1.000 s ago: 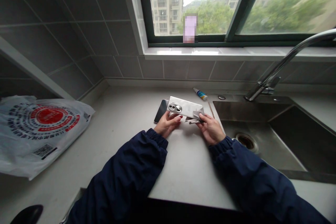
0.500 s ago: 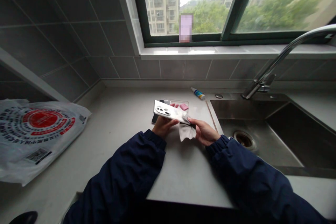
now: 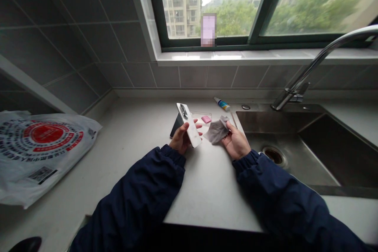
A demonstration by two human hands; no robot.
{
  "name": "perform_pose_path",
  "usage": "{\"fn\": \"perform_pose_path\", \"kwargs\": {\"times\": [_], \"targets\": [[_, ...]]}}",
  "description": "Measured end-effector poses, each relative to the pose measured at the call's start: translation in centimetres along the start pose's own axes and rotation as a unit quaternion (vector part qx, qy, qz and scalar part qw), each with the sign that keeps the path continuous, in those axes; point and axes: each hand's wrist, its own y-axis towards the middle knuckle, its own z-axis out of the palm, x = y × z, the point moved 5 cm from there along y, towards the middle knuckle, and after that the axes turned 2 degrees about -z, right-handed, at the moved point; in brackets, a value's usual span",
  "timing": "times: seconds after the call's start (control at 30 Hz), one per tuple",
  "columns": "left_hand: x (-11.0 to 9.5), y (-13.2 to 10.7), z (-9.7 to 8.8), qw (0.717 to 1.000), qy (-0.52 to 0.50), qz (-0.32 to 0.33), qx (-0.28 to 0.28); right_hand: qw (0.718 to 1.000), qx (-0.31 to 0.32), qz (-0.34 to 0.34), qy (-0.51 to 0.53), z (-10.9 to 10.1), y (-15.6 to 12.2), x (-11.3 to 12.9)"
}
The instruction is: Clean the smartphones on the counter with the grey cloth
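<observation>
A: Item one, white phone (image 3: 189, 129). What is changing?

B: The left hand (image 3: 180, 138) is turning it. Half a second ago it was lying crosswise between the hands with the cloth (image 3: 217, 130) pressed to the end nearest the right hand (image 3: 236, 144). Now the cloth is coming away and sitting just beside the phone, no longer touching it. Judged from that, the wiping stroke is pausing and the phone is being presented at a new angle.

A: Grip, left?

B: Fingers are curling round the phone's lower half, thumb across the back, closed firmly on it.

A: Grip, right?

B: It is bunching the grey cloth between thumb and fingers, palm half turned up, closed on the cloth only.

A: Orientation of item one?

B: The long axis is running away from the wrist, tilted up and slightly left. The camera end is pointing away, above the fingertips, with the back facing the viewer.

A: Nearby entries?

B: A dark phone (image 3: 176, 124) is lying just beyond the left hand, a pink pad (image 3: 206, 119) between and beyond both hands, and the sink (image 3: 298, 153) is off to the right hand's outer side.
</observation>
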Motion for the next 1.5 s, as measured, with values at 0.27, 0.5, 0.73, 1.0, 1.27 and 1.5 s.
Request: {"fn": "perform_pose_path", "kwargs": {"times": [0.27, 0.5, 0.73, 1.0, 1.27, 1.5], "targets": [[0.4, -0.6, 2.0, 0.996, -0.034, -0.061, 0.063, 0.967, 0.071, -0.192, -0.153, 2.5, -3.0, 2.8], [1.0, -1.2, 2.8, 0.983, -0.153, -0.098, 0.04, 0.665, 0.38, -0.401, -0.503, 7.0, -8.9, 1.5], [1.3, -1.0, 2.5, 0.982, -0.15, -0.115, 0.012, 0.604, 0.383, -0.398, -0.574, 6.8, -8.7, 1.1], [1.4, -1.7, 3.3, 0.974, -0.164, -0.153, 0.034, 0.593, 0.398, -0.407, -0.57, 7.3, -9.6, 1.2], [1.7, -1.5, 2.3, 0.976, -0.16, -0.147, 0.018, 0.608, 0.394, -0.466, -0.507, 7.9, -10.9, 2.2], [1.6, -1.2, 2.2, 0.979, -0.155, -0.128, -0.042, 0.596, 0.424, -0.442, -0.518, 8.1, -10.8, 1.8]]}}
